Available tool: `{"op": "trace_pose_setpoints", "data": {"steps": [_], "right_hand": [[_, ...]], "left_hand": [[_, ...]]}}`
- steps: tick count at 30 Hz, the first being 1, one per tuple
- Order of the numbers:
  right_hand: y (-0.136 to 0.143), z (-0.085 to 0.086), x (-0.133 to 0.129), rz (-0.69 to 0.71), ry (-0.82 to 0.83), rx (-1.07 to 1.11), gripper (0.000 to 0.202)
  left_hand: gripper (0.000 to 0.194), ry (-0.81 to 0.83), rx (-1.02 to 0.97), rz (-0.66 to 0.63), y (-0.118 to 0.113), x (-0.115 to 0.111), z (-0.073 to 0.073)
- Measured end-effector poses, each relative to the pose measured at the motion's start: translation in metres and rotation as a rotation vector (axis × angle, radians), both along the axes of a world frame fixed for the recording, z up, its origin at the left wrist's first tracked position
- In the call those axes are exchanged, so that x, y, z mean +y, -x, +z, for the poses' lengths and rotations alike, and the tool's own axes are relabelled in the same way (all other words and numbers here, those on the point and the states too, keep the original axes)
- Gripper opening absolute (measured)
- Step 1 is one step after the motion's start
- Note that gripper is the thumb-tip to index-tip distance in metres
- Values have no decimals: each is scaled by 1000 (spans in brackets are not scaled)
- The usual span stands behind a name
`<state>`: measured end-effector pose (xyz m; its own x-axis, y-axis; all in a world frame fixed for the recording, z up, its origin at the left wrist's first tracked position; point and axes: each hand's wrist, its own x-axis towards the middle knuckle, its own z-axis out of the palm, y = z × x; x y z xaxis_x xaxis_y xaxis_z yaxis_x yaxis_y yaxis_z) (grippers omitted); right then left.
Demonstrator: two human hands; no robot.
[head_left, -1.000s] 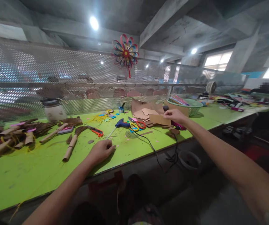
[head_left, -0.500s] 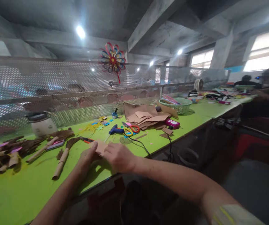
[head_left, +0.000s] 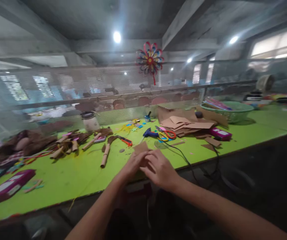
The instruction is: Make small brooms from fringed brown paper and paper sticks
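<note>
Close to the table's front edge, a small piece of brown paper [head_left: 141, 147] sticks up beyond my fingers. My left hand [head_left: 136, 163] is closed on its lower part. My right hand [head_left: 159, 169] meets the left one, its bent fingers at the paper's near edge; the exact grip is partly hidden. Past the hands lie a blue glue gun [head_left: 150, 133] and scissors with red handles [head_left: 169, 134]. A rolled brown paper tube [head_left: 105, 155] with a dark frayed top rests to the left, near an orange-and-black cutter [head_left: 125, 141].
Brown paper sheets [head_left: 183, 123] are piled at the right, beside a magenta box [head_left: 220, 133] and a green basket [head_left: 240, 112]. A black cord [head_left: 183, 155] crosses the front edge. More paper tubes [head_left: 65, 148], a jar [head_left: 90, 121] and another magenta box [head_left: 10, 186] stand leftward.
The view has swung left, so the table's things appear farther right. My hands stay together at the brown paper, which now points up more, and the right fingers have shifted against the left hand.
</note>
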<state>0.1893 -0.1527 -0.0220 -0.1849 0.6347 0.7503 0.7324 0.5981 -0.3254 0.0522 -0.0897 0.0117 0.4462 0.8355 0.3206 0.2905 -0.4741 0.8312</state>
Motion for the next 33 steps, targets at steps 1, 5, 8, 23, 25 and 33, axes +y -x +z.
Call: {"op": "trace_pose_setpoints", "data": {"steps": [1, 5, 8, 23, 25, 33], "right_hand": [[-3, -4, -1, -12, 9, 1, 27], [-10, -19, 2, -53, 49, -19, 53], [-7, -28, 6, -46, 59, 1, 53], [-46, -7, -1, -235, -88, 60, 38], [-82, 4, -1, -367, -148, 48, 38], [-189, -4, 16, -500, 359, -572, 36]], "left_hand": [[28, 65, -44, -62, -5, -4, -1], [35, 244, -225, -115, -19, -4, -12], [37, 253, -277, -108, -21, 7, -26], [48, 231, -669, 316, 10, 15, -17], [42, 237, -704, 338, 12, 18, -17], [40, 265, -647, 350, 4, 14, -11]]}}
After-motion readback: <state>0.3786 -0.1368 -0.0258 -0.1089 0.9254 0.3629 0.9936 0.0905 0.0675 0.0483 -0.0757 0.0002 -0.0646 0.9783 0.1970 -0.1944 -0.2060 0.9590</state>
